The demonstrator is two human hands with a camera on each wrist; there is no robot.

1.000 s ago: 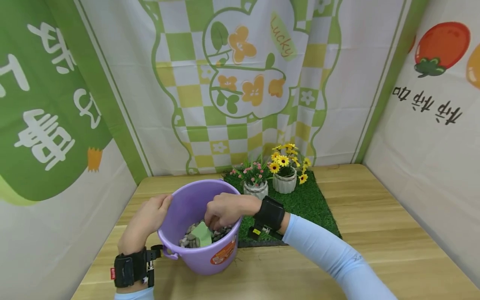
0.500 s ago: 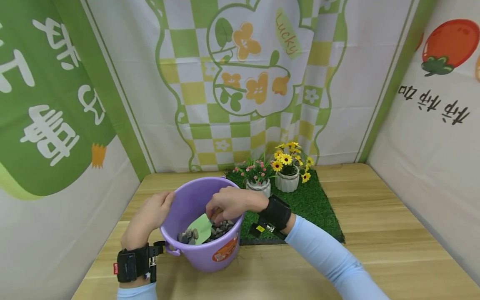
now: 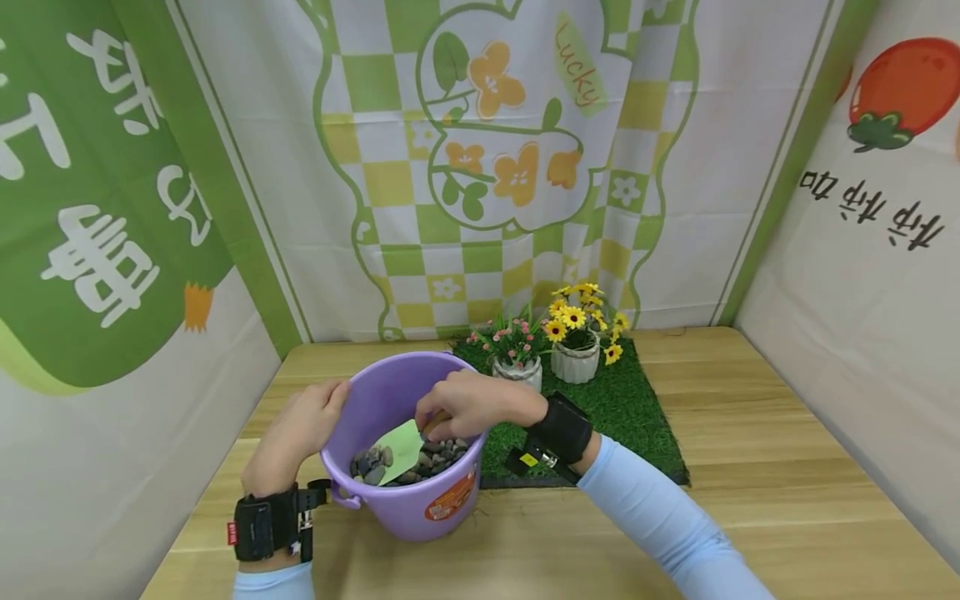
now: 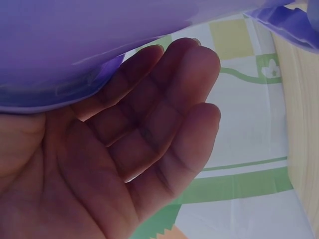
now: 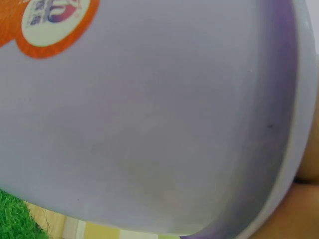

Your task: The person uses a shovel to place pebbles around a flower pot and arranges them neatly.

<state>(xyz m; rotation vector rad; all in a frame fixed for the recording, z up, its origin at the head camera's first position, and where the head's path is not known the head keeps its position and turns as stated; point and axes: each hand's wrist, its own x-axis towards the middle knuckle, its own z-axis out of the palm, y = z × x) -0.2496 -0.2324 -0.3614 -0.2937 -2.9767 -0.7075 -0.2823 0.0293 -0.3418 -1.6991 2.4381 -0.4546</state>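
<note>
A purple bucket (image 3: 382, 375) stands on the table with grey pebbles (image 3: 442, 457) in its bottom. My right hand (image 3: 468, 404) reaches over the rim and grips the brown handle of a small hand shovel. The shovel's light green blade (image 3: 403, 446) slants down to the left among the pebbles, several of them at its lower end. At the bucket's left rim is my left hand (image 3: 303, 425), thumb over the edge. In the left wrist view its loosely bent fingers (image 4: 192, 79) lie outside the bucket wall. The right wrist view shows mostly bucket wall, with the fingers largely hidden behind the rim.
Right behind the bucket, a green turf mat (image 3: 630, 425) bears a white pot of pink flowers (image 3: 517, 373) and a white pot of yellow flowers (image 3: 576, 362). Printed cloth (image 3: 480, 250) hangs at the back and both sides of the wooden table (image 3: 720, 400).
The shovel blade has swung up and leftward, its face more visible, with pebbles shifting around it. My right hand has risen slightly and moved right. The left hand stays at the rim.
</note>
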